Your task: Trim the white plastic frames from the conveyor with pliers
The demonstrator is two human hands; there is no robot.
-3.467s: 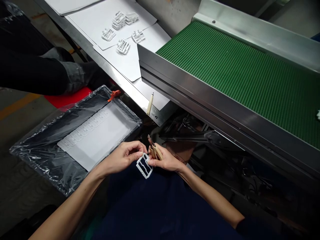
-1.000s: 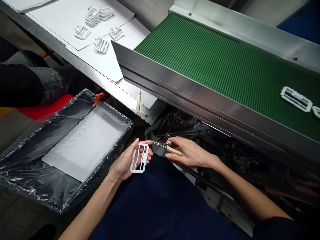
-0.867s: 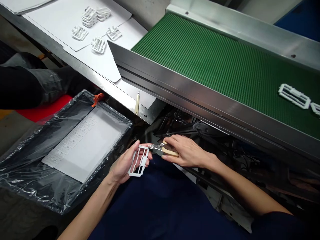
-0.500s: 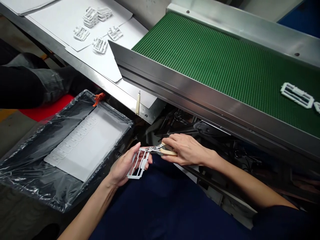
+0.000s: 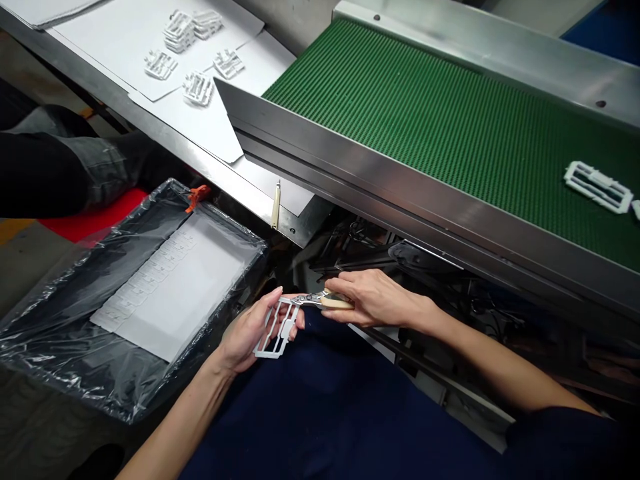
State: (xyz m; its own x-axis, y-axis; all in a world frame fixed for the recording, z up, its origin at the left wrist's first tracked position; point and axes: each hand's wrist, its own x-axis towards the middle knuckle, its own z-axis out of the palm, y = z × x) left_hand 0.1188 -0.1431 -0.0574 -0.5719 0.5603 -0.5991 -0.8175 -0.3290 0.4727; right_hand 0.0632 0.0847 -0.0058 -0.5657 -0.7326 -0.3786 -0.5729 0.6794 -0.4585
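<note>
My left hand (image 5: pixel 246 333) grips a white plastic frame (image 5: pixel 287 328) with long slots, held tilted above my lap. In my right hand (image 5: pixel 373 298) is a pair of nippers (image 5: pixel 334 301) with cream handles and metal jaws. The jaws meet the upper corner of the frame, close to my left fingertips; whether they bite into the plastic I cannot tell. Two similar white parts lie on the green conveyor belt (image 5: pixel 430 120) at the right, one of them cut off by the picture's edge.
A plastic-lined box (image 5: pixel 120 387) at the left holds a white sheet with a row of flat parts and an orange clip (image 5: pixel 199 195) on its rim. White parts (image 5: pixel 199 89) lie on the paper-covered table. A cream-handled tool (image 5: pixel 276 207) rests near its corner. Someone's leg (image 5: pixel 95 160) is at left.
The handles of the nippers have been squeezed closer together in my right hand. My left hand and the frame stay nearly in place.
</note>
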